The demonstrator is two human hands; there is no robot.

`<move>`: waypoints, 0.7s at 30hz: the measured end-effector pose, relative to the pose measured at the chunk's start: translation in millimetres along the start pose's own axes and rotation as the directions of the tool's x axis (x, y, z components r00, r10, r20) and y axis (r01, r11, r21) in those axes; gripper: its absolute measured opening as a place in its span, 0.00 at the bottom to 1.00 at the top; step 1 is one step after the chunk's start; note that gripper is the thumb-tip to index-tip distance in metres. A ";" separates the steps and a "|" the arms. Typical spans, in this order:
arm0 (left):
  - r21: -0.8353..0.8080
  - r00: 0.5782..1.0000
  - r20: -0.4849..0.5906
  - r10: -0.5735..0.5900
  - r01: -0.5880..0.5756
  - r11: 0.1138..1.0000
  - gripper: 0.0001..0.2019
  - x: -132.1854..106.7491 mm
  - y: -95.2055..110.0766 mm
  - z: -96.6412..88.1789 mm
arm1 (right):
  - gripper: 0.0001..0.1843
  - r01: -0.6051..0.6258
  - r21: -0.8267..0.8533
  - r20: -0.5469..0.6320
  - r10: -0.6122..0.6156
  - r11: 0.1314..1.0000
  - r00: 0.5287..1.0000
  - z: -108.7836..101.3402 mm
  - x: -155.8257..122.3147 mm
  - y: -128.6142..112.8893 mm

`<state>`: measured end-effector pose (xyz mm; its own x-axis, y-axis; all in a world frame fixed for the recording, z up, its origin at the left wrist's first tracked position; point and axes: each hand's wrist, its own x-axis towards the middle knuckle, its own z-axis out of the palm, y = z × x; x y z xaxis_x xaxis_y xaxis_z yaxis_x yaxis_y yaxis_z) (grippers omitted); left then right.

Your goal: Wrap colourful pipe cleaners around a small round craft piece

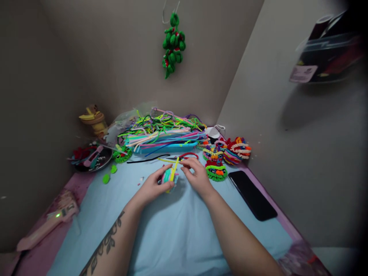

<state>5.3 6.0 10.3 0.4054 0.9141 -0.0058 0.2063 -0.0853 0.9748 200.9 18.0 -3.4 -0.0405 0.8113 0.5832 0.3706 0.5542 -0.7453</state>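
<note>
Near the middle of the table, my left hand (155, 184) is closed around a small craft piece of turquoise, pink and yellow pipe cleaners (166, 177). A yellow pipe cleaner (174, 168) stands up from its right side. Just right of that, my right hand (195, 174) has its thumb and fingers pinched together by the yellow strand's upper end; whether they grip it is too small to make out. Behind my hands lie red-handled scissors (188, 155), partly hidden by my right hand, and a black pipe cleaner (148, 158).
A blue tray (181, 147) heaped with colourful pipe cleaners stands at the back. Finished fuzzy figures (216, 171) and a black phone (253, 195) lie right. On the left are a pink glue gun (50, 226) with a green light and a round dish (100, 163) of parts.
</note>
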 end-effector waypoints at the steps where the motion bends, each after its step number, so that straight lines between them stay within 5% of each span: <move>1: 0.015 1.000 0.021 0.011 -0.011 1.000 0.33 -0.6 0.5 -0.3 | 0.11 0.056 -0.048 0.011 -0.055 0.997 0.998 -1.9 0.2 2.1; 7: 0.060 0.996 0.083 0.020 -0.025 0.998 0.34 -0.7 -4.0 -1.8 | 0.10 0.175 -0.221 0.086 -0.159 0.959 0.984 -4.0 -1.7 8.0; 14: 0.105 0.994 0.074 0.079 -0.086 0.991 0.34 1.0 -5.0 -1.6 | 0.09 0.190 -0.185 0.152 -0.163 0.964 0.975 -2.2 -0.9 -1.5; 21: 0.322 0.983 0.003 0.184 -0.175 0.930 0.33 3.4 -8.2 0.2 | 0.08 0.013 0.023 0.069 -0.014 1.000 0.998 4.9 -4.3 -14.4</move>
<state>5.3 9.7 2.3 0.4387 0.8818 0.1729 0.4080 -0.3669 0.8360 191.1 7.4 3.2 -0.1097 0.8142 0.5701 0.3482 0.5687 -0.7452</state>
